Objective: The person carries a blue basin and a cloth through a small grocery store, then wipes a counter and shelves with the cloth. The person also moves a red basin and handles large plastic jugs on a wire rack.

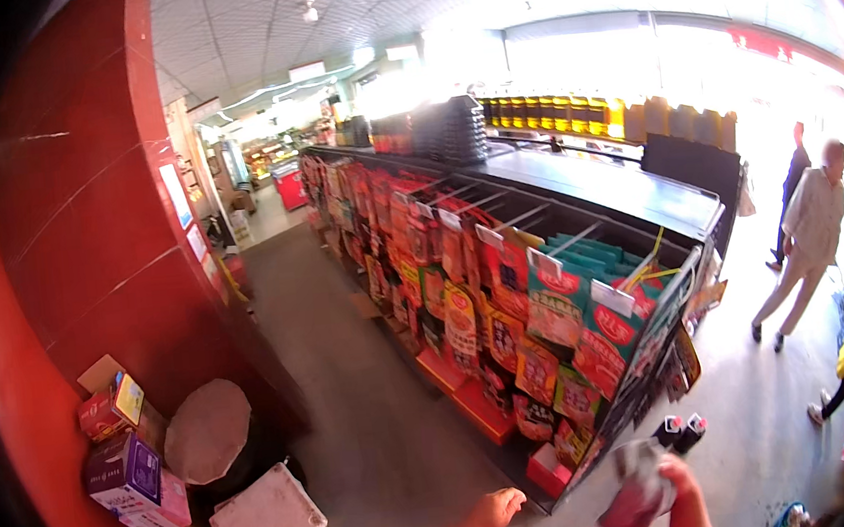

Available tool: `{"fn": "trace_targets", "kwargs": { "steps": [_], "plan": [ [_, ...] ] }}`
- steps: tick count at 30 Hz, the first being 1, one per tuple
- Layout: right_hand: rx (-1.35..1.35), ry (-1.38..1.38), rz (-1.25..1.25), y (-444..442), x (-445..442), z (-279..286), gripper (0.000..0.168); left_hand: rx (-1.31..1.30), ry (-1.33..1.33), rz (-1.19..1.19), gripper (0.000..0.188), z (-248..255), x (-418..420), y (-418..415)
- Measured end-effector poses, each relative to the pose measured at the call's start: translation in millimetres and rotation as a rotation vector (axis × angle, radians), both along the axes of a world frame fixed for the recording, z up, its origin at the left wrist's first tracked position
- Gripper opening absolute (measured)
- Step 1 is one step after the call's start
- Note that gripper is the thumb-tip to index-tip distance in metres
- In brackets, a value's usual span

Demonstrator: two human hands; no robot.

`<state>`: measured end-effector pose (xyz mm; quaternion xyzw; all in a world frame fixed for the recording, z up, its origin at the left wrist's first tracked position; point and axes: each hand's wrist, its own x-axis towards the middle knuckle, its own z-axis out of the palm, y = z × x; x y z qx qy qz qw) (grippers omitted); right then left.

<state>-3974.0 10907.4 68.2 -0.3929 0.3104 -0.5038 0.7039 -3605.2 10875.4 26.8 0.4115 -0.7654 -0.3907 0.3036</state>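
Note:
My right hand (681, 476), at the bottom right, grips a crumpled grey cloth (635, 474). The cloth is blurred and has a dark reddish part lower down. It hangs close to the end of a shop rack (556, 504). My left hand (498, 511) is near the rack's lower front corner, its fingers drawn together, and no object shows in it. Teal snack packets (557, 304) hang from hooks on the rack's near end. Orange packets (535, 366) fill the rows below. A small red box (548, 471) sits at the bottom corner.
Two dark bottles (681, 433) stand on the floor beyond the cloth. Cartons (136, 480) and a round-lidded container (209, 430) line the red wall (87, 217), with a white box (267, 519) nearer. A person (804, 245) is on the right. Oil bottles (559, 112) stand behind the rack.

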Motion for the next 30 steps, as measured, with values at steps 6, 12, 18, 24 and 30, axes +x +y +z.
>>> {"fn": "trace_targets", "kwargs": {
  "steps": [6, 12, 18, 24, 30],
  "plan": [
    [0.480, -0.022, 0.191, -89.5, 136.8, -12.4, 0.040, 0.060, 0.309, 0.382, 0.038, 20.2, 17.3, -14.5],
    [0.351, -0.194, 0.562, -98.8, 245.0, -16.7, 0.058, -0.049, 0.090, 0.446, 0.048, 6.5, 58.8, -4.8],
    [0.611, 0.041, 0.965, -70.9, 364.5, 24.4, 0.064, 0.061, 0.339, 0.720, 0.051, 27.5, 127.6, 80.4],
    [0.731, 0.144, 1.414, -43.0, 456.6, -38.5, 0.061, 0.021, 0.582, 0.900, 0.028, 33.9, 152.1, 183.0],
    [0.592, 0.421, 1.854, 35.6, 518.7, -60.9, 0.059, -0.024, 0.661, 1.185, 0.022, -3.9, 113.6, 256.0]
  ]
}}
